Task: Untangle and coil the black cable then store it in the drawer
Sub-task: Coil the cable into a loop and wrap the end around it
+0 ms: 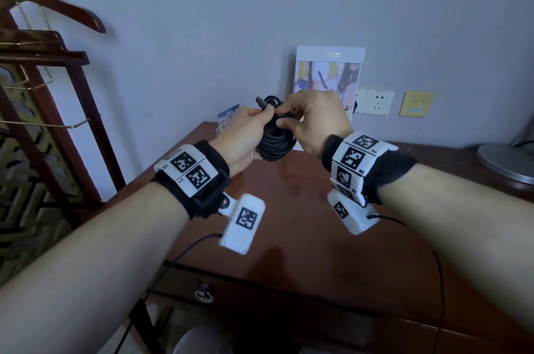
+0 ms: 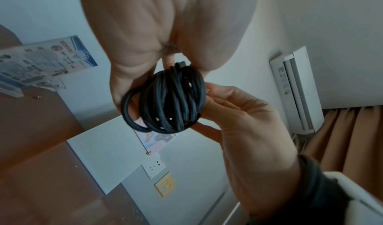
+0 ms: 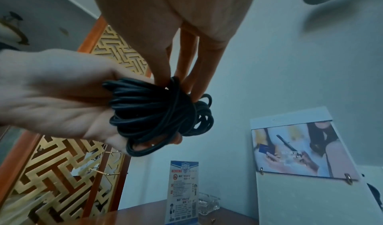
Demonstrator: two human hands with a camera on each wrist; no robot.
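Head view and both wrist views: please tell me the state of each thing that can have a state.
black cable: coiled, held above the desk
left hand: grips the coil
right hand: pinches the cable at the coil's top
drawer: closed
wall socket: nothing plugged in

There was one black cable (image 1: 274, 139), wound into a single bundle of many loops, and two hands were on it: one left hand (image 1: 245, 137) and one right hand (image 1: 315, 122). One desk (image 1: 318, 223) stood below, with one drawer (image 1: 260, 296) showing. Two wall sockets (image 1: 375, 102) and one picture board (image 1: 329, 70) were visible.
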